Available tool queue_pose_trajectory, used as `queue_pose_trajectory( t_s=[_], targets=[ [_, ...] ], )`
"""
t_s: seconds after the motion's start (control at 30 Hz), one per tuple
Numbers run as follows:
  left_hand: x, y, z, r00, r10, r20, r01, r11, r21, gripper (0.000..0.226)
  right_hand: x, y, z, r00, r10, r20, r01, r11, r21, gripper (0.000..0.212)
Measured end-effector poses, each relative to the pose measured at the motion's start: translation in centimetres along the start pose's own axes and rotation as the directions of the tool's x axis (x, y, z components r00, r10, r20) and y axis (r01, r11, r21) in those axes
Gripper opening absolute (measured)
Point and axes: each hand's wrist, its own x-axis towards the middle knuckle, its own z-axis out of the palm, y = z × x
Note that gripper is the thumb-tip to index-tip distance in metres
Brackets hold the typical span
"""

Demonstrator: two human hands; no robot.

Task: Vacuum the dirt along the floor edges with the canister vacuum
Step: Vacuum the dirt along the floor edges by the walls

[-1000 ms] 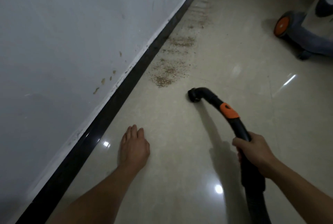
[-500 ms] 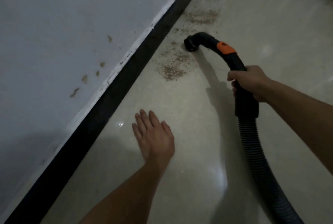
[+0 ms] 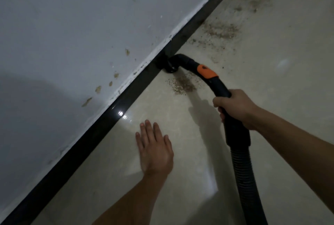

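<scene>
My right hand (image 3: pixel 235 108) grips the black curved handle of the vacuum hose (image 3: pixel 242 167), which carries an orange slider (image 3: pixel 206 71). The hose's open nozzle end (image 3: pixel 171 66) sits on the floor right against the black baseboard (image 3: pixel 101 121). A patch of brown dirt (image 3: pixel 182 84) lies just right of the nozzle, partly under the handle. More dirt (image 3: pixel 220 31) is strewn farther along the wall edge. My left hand (image 3: pixel 154 148) rests flat on the beige tile floor (image 3: pixel 271 98), fingers straight, near the baseboard.
A white wall (image 3: pixel 72 35) with small brown stains runs diagonally along the left. The ribbed hose trails toward the lower right corner. The canister is out of view.
The nozzle has moved from the open floor left to the baseboard, at the near end of the dirt. My view has shifted closer along the wall, and my left hand moved forward.
</scene>
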Motion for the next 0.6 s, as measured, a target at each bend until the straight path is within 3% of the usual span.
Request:
queue_pose_trajectory(
  t_s=[0.17,0.37,0.5,0.6],
  targets=[
    [0.1,0.1,-0.1,0.999,0.002,0.036,-0.001,1.000,-0.021,0.060,1.0,-1.6,-1.1,0.997,0.036,-0.069,-0.037,0.999,-0.017,0.010],
    [0.3,-0.2,-0.4,0.997,0.017,0.075,-0.013,0.998,-0.064,0.064,1.5,-4.8,-3.4,0.996,0.083,0.013,-0.079,0.980,-0.181,0.013],
    [0.5,-0.2,-0.4,0.995,0.054,0.083,-0.051,0.998,-0.043,0.065,4.4,-5.9,-6.1,0.993,0.069,-0.095,-0.088,0.974,-0.207,0.021],
    [0.6,-0.3,-0.2,0.995,0.055,0.078,-0.054,0.998,-0.018,0.065,5.7,-5.3,-7.7,0.994,0.059,-0.091,-0.077,0.974,-0.214,0.019]
  ],
)
